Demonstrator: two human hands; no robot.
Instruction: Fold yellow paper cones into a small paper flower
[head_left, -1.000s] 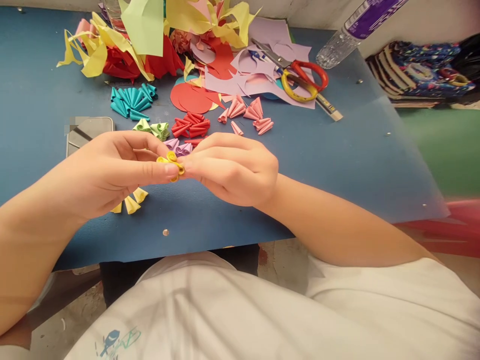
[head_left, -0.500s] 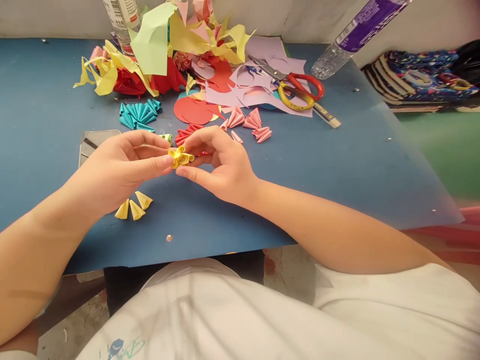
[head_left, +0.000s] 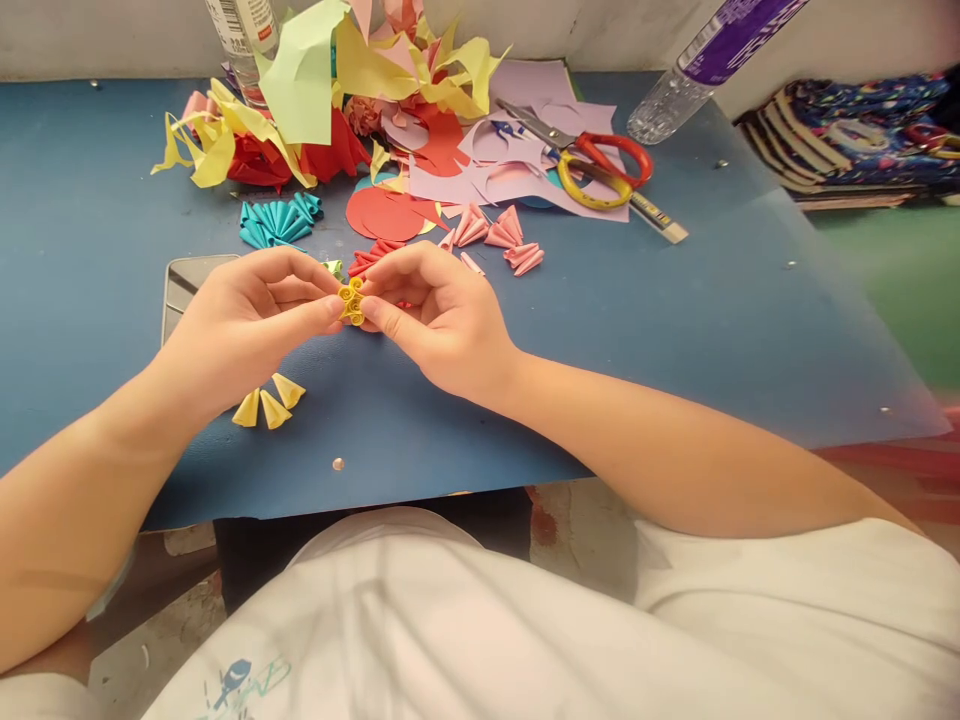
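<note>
Between the fingertips of both hands sits a small yellow rolled-paper flower (head_left: 352, 302), its spiral ends facing up. My left hand (head_left: 259, 315) pinches it from the left, thumb and fingers closed. From the right, my right hand (head_left: 442, 320) grips it the same way, the thumb pressed against its side. Three loose yellow paper cones (head_left: 274, 410) lie on the blue table below my left hand. Just beyond the hands are red paper cones (head_left: 371, 258), partly hidden, and a bit of green rolled paper (head_left: 334, 268).
Teal cones (head_left: 277, 222) and pink cones (head_left: 506, 230) lie farther back, near red paper circles (head_left: 390, 213). Scissors (head_left: 600, 170) and a cutter (head_left: 658, 217) rest by purple scraps. A phone (head_left: 184, 285) is partly behind my left hand. Bottles (head_left: 679, 95) stand at the back.
The yellow flower has turned between the fingertips, its spirals now more upright. My right thumb has moved up and left onto it, bringing the hands closer. The whole view has shifted slightly.
</note>
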